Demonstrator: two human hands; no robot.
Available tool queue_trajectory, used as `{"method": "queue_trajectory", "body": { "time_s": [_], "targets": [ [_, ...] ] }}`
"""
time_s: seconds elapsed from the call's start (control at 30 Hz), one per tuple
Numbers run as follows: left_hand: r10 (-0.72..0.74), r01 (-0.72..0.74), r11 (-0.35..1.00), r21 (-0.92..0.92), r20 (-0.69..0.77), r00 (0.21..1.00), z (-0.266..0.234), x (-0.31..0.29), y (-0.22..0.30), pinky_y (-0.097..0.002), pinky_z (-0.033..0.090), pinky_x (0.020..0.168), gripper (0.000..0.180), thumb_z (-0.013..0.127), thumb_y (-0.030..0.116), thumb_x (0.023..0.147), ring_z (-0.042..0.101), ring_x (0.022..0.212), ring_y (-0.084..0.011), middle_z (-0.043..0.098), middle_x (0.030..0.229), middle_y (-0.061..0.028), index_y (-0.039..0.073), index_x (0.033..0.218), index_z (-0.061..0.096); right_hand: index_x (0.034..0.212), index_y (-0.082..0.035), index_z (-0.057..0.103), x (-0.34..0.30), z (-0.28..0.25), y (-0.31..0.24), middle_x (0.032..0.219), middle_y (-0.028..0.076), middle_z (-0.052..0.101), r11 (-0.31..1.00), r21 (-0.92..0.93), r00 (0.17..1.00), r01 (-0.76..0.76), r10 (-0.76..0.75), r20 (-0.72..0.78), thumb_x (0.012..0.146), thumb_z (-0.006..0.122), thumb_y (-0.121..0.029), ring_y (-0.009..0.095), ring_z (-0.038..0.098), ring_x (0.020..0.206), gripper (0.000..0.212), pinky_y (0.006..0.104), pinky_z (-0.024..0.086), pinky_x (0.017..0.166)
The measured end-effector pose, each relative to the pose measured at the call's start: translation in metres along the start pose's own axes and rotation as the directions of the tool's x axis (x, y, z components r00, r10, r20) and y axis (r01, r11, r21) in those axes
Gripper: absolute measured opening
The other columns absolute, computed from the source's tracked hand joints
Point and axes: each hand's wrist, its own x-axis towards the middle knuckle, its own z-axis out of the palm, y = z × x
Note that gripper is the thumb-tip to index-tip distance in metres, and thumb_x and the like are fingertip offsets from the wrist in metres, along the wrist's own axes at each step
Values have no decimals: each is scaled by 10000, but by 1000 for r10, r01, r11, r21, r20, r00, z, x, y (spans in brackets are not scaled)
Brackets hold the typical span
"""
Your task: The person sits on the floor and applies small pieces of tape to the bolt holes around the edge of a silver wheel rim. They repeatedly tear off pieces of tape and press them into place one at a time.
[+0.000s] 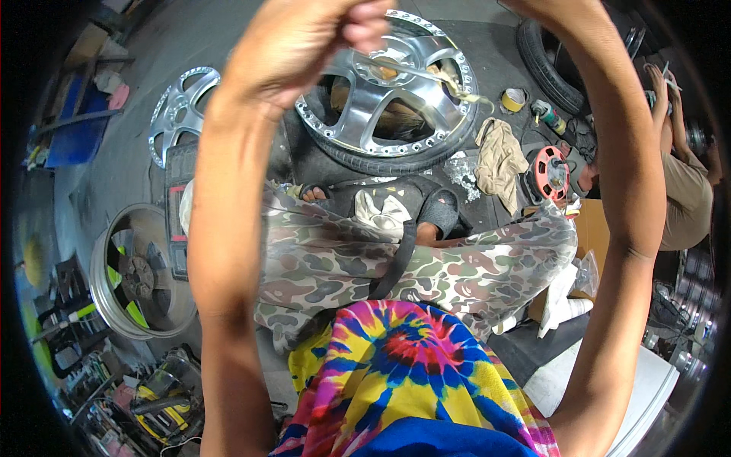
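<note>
My left hand (312,46) is raised at the top, over the left side of a polished alloy wheel (364,114). Its fingers are curled, and a thin pale strip of masking tape (466,94) trails from near them across the wheel, blurred, with a crumpled loose end. The top edge cuts off part of this hand. My right forearm (628,175) reaches up on the right, but its hand lies beyond the top edge. The wheel lies flat, spokes upward, with a black tire around its lower rim and small holes along its lip.
Near the wheel are a beige rag (500,164), a yellow tape roll (514,99), a spray can (550,116) and a red cord reel (550,172). A spoked wheel face (181,107) and a silver rim (103,286) stand left. Another person (685,194) sits at right.
</note>
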Motion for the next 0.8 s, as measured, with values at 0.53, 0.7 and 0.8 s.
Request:
{"method": "queue_trajectory", "body": {
  "time_s": [0.53,0.7,0.8],
  "targets": [
    [762,-424,610,669,-348,546,-14,-13,16,-246,544,706,232,581,188,1113,656,753,-104,708,989,-56,-20,1198,642,1167,-44,768,-12,55,13,971,100,770,928,292,972,232,-233,-33,906,869,-342,170,722,867,409,315,576,770],
    [628,-251,679,690,-369,685,-64,-111,54,-268,530,704,318,633,259,1081,618,744,-105,672,937,-26,3,1267,666,1272,-53,755,-68,31,23,1169,81,769,977,104,974,-185,168,152,1079,667,-307,181,721,959,332,356,569,937],
    [552,-64,708,703,-495,671,-111,-162,32,-277,498,770,399,681,379,1066,562,804,-104,627,960,-14,74,1324,693,1241,-25,762,-108,23,63,1140,53,750,923,85,917,-375,355,182,1101,635,-308,136,676,1032,340,284,512,973]
  ]
}}
